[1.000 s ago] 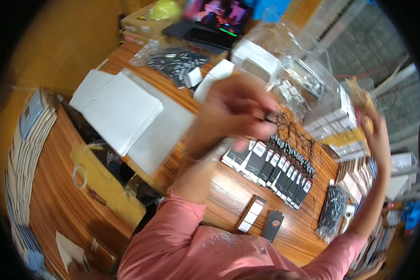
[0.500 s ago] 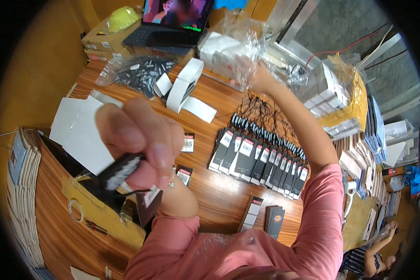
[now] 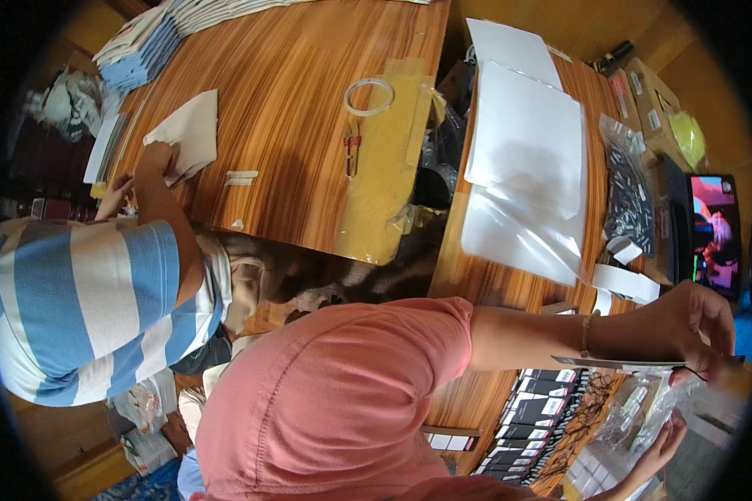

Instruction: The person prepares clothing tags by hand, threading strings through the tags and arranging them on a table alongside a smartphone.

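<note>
My left hand [image 3: 703, 330] is at the right side of the view, its fingers pinched on a dark hang tag [image 3: 622, 364], seen nearly edge-on, with a thin black cord. Below it my right hand [image 3: 664, 442] has its fingers at a crumpled clear plastic bag [image 3: 685, 397]; its fingertips are partly lost in the plastic. Rows of black hang tags [image 3: 530, 417] with white labels and looped black cords lie on the wooden table beside my arms.
White sheets [image 3: 522, 159] under clear film, a bag of small black pieces [image 3: 627, 196], a paper strip roll [image 3: 627, 280] and a laptop [image 3: 714, 225] line the table. A co-worker in a striped shirt [image 3: 92, 301] handles beige fabric [image 3: 188, 138] at another table with tape [image 3: 368, 98].
The view has swung to the left, bringing the co-worker in. My left hand, with the hang tag, has moved away from close to the camera toward my right hand at the plastic.
</note>
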The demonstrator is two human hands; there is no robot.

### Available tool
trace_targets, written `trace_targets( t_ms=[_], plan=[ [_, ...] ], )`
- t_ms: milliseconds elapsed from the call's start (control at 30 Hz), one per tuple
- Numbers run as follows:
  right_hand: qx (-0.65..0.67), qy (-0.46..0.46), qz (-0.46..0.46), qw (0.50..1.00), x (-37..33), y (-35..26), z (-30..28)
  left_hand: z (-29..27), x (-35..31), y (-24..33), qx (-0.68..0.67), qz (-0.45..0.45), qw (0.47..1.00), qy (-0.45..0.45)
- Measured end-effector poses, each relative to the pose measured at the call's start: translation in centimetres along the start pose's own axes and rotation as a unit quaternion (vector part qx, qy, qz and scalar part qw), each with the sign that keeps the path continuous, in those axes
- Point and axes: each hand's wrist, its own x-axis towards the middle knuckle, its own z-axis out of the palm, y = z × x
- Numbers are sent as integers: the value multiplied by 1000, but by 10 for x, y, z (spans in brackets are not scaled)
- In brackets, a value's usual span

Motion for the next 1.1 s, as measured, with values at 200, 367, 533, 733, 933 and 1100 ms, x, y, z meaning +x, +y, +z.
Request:
trace_targets(
  t_ms=[200, 367, 533, 733, 933, 1100],
  plan=[
    [-62, 102, -63, 991, -27, -16, -4, -7, 5, -17, 21, 32, 999, -18],
    [-118, 219, -83, 965, -86, -48, -7, -31, -26, -19, -68, -92, 989, 97],
    [-319, 292, -46, 900, -178, -45, -8, -55, -7, 51, -311, 48, 948, 40],
    [-384, 334, 287, 812, -365, 57, -3, -33, 0, 65, -221, 58, 974, 13],
    [-387, 180, 489, 761, -452, 88, 43, -11, -7, 40, -198, 5, 980, -36],
    [-417, 172, 477, 754, -455, 93, 42, -2, -7, 41, -146, 41, 987, -47]
  ],
)
